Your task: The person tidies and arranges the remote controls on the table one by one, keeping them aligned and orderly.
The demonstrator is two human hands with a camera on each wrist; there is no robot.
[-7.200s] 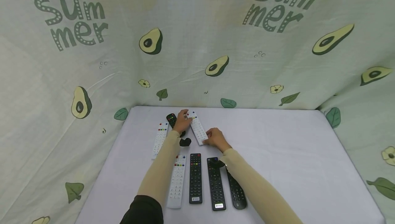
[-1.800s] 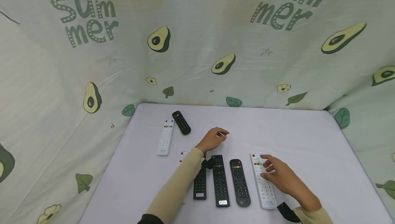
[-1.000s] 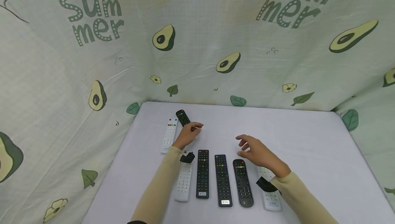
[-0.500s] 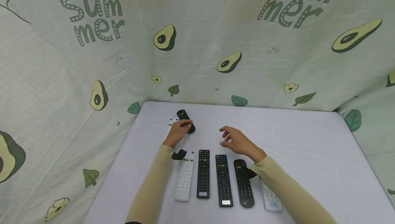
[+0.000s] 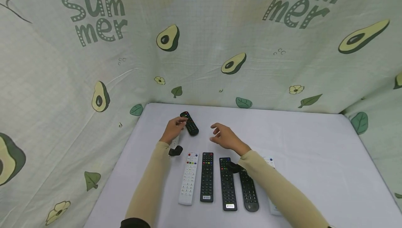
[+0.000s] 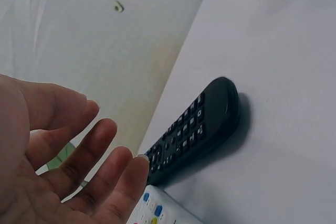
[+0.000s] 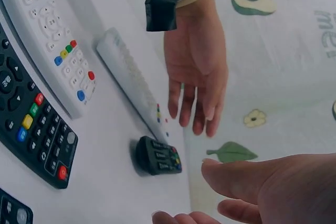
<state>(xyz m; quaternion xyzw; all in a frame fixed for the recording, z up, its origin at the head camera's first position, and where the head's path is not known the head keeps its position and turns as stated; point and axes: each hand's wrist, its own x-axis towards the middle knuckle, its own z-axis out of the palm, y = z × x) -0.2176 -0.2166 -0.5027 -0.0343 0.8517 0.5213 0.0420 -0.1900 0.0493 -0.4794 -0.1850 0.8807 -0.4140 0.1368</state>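
Observation:
My left hand (image 5: 173, 129) hovers over a white remote control (image 5: 175, 141), hiding most of it, beside a small black remote control (image 5: 190, 123). Its fingers are loosely bent and hold nothing; in the left wrist view the fingertips overlap the edge of the black remote (image 6: 194, 129), while the right wrist view shows the hand raised above both remotes. To the right of the small black remote, my right hand (image 5: 227, 137) is held above the table, thumb and fingers apart, with nothing between them.
Nearer the front, a row holds a white remote (image 5: 188, 179), a black remote (image 5: 207, 177), another black remote (image 5: 228, 186), a rounded black remote (image 5: 249, 191) and a white remote (image 5: 269, 161) partly under the right sleeve. Printed cloth (image 5: 194, 46) stands behind the table (image 5: 314, 158).
Both hands earlier held a white remote at the back; it now lies at the row's right end. Since then both hands have moved left and back towards the small black remote.

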